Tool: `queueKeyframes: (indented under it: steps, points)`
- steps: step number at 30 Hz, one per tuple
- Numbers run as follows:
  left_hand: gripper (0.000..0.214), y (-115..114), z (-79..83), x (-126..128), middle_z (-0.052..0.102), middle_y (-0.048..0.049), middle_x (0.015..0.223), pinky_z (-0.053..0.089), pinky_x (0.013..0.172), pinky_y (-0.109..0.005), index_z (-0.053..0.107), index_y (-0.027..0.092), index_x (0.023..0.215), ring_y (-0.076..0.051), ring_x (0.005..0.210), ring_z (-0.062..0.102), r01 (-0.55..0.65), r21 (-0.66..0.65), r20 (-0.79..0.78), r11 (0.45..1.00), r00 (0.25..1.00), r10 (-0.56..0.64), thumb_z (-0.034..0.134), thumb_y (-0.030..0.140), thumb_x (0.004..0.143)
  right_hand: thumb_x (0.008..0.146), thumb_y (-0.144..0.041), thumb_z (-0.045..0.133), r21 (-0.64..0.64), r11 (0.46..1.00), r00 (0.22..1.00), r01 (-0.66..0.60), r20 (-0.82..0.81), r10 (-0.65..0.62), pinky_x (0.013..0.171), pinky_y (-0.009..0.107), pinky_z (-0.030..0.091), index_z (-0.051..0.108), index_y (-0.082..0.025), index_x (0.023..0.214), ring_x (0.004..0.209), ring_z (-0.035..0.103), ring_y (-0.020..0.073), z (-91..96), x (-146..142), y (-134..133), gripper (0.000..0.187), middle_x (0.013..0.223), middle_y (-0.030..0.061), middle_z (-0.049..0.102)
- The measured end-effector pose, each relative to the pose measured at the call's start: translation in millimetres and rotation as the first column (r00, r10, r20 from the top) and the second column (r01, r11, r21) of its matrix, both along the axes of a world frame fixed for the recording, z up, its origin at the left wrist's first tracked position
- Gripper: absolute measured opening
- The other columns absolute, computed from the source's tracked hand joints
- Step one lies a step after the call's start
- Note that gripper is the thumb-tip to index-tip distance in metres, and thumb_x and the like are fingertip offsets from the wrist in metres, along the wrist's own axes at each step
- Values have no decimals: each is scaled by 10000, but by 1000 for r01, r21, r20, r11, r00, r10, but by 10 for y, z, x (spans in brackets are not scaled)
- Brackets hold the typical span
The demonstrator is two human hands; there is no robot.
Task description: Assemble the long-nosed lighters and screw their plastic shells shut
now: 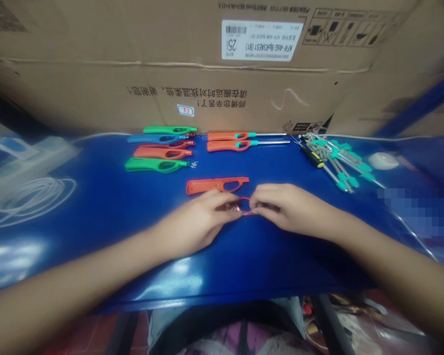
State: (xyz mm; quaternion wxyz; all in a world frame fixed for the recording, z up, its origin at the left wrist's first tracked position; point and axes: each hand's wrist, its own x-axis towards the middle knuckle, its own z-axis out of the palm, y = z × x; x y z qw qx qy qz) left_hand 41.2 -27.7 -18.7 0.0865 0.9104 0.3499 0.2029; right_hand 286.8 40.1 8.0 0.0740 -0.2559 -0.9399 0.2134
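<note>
My left hand (207,214) and my right hand (290,204) meet over the middle of the blue table, both closed on a red lighter shell (247,213). Its loop-shaped end shows between my fingertips; the rest is covered by my left hand. Just beyond my left fingers lies an open orange-red lighter half (200,186), its inside facing up. Farther back on the left are several long-handled lighter bodies without metal tubes, among them a green one (144,164) and a blue one (144,139). Two orange lighters (222,145) with metal tubes lie side by side right of them.
A pile of metal tubes with teal parts (340,160) lies back right, with a black-yellow screwdriver (313,157) against it. A white rounded object (383,160) sits beside it. On the left are a coiled white cable (40,197) and a power strip (40,160). Cardboard (133,39) walls the back.
</note>
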Motion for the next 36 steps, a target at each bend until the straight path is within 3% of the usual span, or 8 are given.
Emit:
queueKeyframes:
  steps: [13, 21, 29, 36]
  points:
    - [377, -23, 52, 17, 618, -133, 1367, 583, 967, -476, 682, 187, 1294, -290, 1173, 604, 13, 55, -128, 998, 992, -6, 428, 152, 1018, 928, -124, 589, 3, 1000, 998, 25, -57, -25, 701, 252, 411, 651, -171, 869, 767, 604, 140, -28, -20, -24, 98, 846, 19, 662]
    - [356, -15, 10, 6, 641, -121, 1342, 591, 960, -463, 692, 183, 1266, -276, 1151, 629, 15, 82, -89, 997, 996, -7, 449, 143, 1009, 931, -119, 586, -8, 1000, 998, 17, -52, -17, 711, 256, 423, 678, -174, 890, 782, 612, 143, -17, -10, -13, 114, 866, 22, 676]
    - [286, -14, -73, -2, 677, -96, 1276, 579, 988, -400, 700, 172, 1206, -232, 1136, 657, -24, 96, 74, 995, 997, 17, 519, 128, 989, 938, -139, 585, 14, 1000, 999, 24, -28, -23, 712, 271, 426, 687, -169, 885, 792, 619, 156, -31, -21, -11, 119, 864, 30, 680]
    - [290, -15, -51, 11, 676, -96, 1277, 571, 998, -394, 699, 186, 1210, -228, 1155, 655, -21, 71, 68, 997, 998, 16, 510, 139, 995, 942, -148, 594, -10, 999, 998, 31, -53, -31, 715, 267, 427, 720, -175, 873, 788, 628, 152, -6, -25, -15, 146, 861, 32, 689]
